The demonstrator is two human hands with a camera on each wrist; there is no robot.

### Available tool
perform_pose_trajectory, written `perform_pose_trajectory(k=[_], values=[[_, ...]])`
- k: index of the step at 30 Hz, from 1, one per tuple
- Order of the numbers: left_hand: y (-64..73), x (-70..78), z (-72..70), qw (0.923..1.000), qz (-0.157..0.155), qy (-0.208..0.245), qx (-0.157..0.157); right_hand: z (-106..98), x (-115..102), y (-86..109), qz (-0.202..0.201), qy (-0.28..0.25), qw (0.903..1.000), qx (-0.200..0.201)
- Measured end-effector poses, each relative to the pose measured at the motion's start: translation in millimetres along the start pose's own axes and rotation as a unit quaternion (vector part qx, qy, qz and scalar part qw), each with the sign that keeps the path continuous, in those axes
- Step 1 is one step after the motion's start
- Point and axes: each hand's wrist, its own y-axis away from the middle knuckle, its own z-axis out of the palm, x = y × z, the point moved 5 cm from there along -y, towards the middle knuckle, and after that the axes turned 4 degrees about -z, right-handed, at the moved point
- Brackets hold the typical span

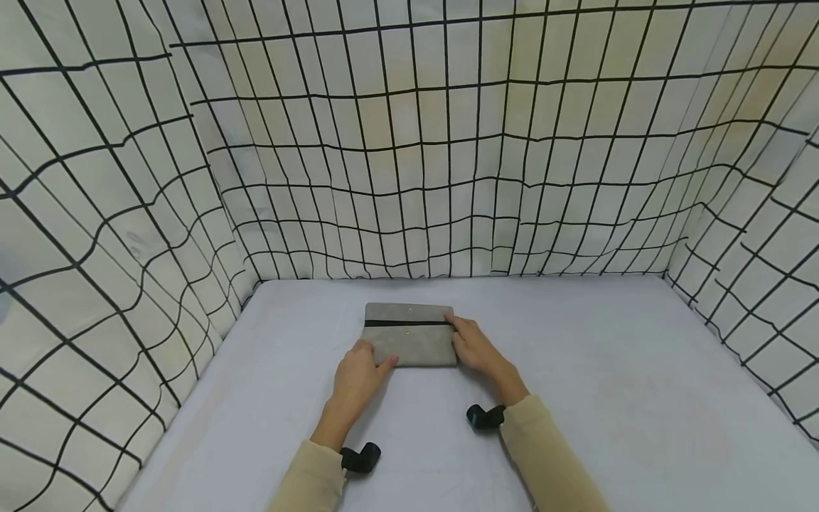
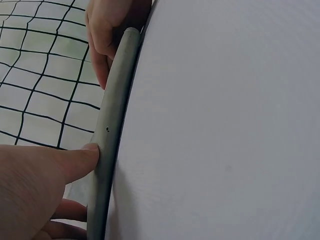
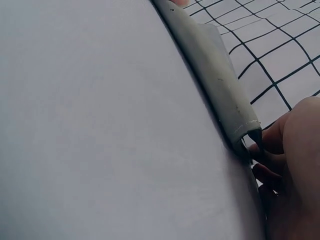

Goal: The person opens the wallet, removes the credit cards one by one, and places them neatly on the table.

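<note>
A grey, leather-like snap-flap pouch [image 1: 416,346] lies on the white table, its flap [image 1: 409,311] folded back toward the far side. A dark gap runs between flap and body, and a small metal snap shows on each. My left hand [image 1: 357,375] grips the near left corner; in the left wrist view its thumb [image 2: 82,162] presses the pouch's rounded near edge [image 2: 112,110]. At the right end my right hand [image 1: 476,346] holds the side, a fingertip by the flap's corner. In the right wrist view its fingers [image 3: 275,137] curl at the pouch's end [image 3: 240,112], partly hidden.
The white tabletop [image 1: 608,384] extends around the pouch on all sides. Black netting over white sheeting [image 1: 448,156] rises at the back, left and right. A black wrist camera [image 1: 361,459] sits on the left wrist, another wrist camera [image 1: 485,417] on the right.
</note>
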Motion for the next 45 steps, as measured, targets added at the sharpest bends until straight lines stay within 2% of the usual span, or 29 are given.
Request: perform_pose_trajectory(k=[5, 8, 15, 19, 27, 29, 35, 41, 43, 45], values=[[-1.9, -8.3, 3.0, 0.998, -0.02, 0.053, -0.03, 2, 0, 1.3, 0.002, 0.0, 1.0, 0.002], [-5.0, -12.6, 5.1, 0.9966, -0.028, 0.067, -0.04, 2, 1, 0.5, 0.012, 0.005, 0.9999, 0.002], [-8.7, -14.9, 5.0, 0.9943, -0.034, 0.09, -0.046, 0, 1, 0.3, 0.039, -0.003, 0.9993, 0.0], [-9.7, -14.6, 2.6, 0.992, -0.036, 0.112, -0.046, 0, 0, -0.5, 0.039, -0.003, 0.9992, 0.002], [-13.5, -19.2, 0.0, 0.9832, -0.06, 0.168, -0.038, -3, 4, -1.2, 0.059, -0.044, 0.9972, 0.013], [-14.7, -20.8, -1.3, 0.9798, -0.071, 0.185, -0.028, -3, 5, -1.1, 0.063, -0.045, 0.9969, 0.013], [-17.1, -25.4, -8.7, 0.9599, -0.105, 0.26, 0.001, -6, 9, -1.6, 0.076, -0.057, 0.9953, 0.017], [-17.4, -29.7, -15.0, 0.9387, -0.15, 0.31, 0.001, -12, 12, -0.5, 0.066, -0.082, 0.9942, 0.025], [-17.8, -30.0, -17.1, 0.9352, -0.164, 0.314, -0.001, -14, 13, -0.6, 0.061, -0.082, 0.9943, 0.028], [-18.3, -29.9, -19.7, 0.938, -0.166, 0.305, 0.001, -15, 14, -1.1, 0.056, -0.078, 0.995, 0.026]])
